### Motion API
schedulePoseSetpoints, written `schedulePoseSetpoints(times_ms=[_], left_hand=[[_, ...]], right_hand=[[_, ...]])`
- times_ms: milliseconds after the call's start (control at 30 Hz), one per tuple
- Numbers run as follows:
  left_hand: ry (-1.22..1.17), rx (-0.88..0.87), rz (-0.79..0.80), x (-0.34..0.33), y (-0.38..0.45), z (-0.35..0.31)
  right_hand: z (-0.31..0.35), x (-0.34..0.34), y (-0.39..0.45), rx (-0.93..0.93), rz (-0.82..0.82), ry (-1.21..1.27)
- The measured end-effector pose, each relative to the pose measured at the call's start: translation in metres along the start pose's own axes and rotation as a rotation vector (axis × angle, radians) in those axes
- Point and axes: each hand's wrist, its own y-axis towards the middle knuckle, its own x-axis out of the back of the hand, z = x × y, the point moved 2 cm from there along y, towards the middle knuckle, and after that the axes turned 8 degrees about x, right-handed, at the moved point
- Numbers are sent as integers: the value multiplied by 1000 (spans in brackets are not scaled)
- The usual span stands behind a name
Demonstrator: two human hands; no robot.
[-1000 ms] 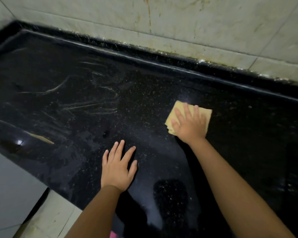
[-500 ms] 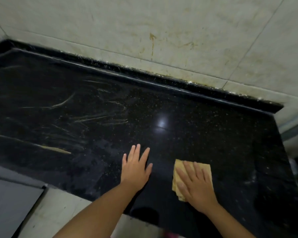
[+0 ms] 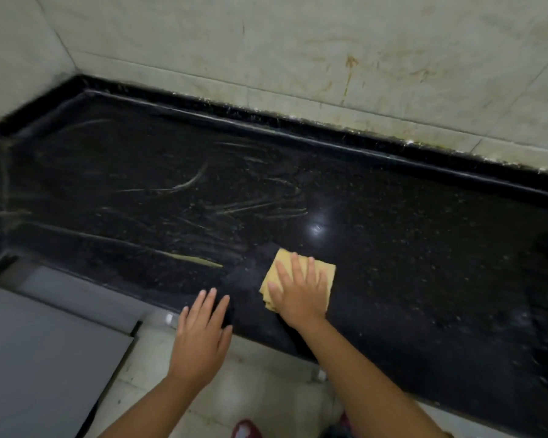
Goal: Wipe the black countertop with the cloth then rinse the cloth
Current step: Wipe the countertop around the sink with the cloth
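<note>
The black countertop (image 3: 408, 241) is speckled stone with pale wipe streaks on its left half and a light glare near the middle. A folded yellow cloth (image 3: 321, 269) lies flat on it close to the front edge. My right hand (image 3: 299, 290) presses down on the cloth with its fingers spread, covering most of it. My left hand (image 3: 200, 335) is open with fingers apart, its fingertips at the counter's front edge and its palm over the floor, holding nothing.
A stained pale tiled wall (image 3: 298, 58) rises behind a raised black back lip (image 3: 266, 118). The counter turns a corner at far left. Below the front edge are a grey panel (image 3: 45, 358) and light floor tiles (image 3: 260, 390). Something red shows at the bottom.
My right hand has drawn the cloth from the middle of the counter back toward the front edge and leftward. My left hand has slid back to the counter's edge. The view has shifted left.
</note>
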Motion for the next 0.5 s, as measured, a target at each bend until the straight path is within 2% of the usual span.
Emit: schedulePoseSetpoints(times_ms=[100,167,233,267,367,500], left_hand=[[-4,81,38,1,6,26],[3,104,5,0,15,34],[-28,99,-20,-2,29,36],[-40,88,-44,-3,36,36],[-36,-2,-110,-10,48,36],[-78,-116,-179,-20,48,40]], right_hand=[[11,-16,-15,30,-80,-69],[3,-31,-37,85,-20,-91],[-14,-35,-63,96,-30,-114],[-26,-39,-75,72,-50,-111],[-55,-29,-98,-91,40,-94],[-65,-5,-81,-290,110,17]])
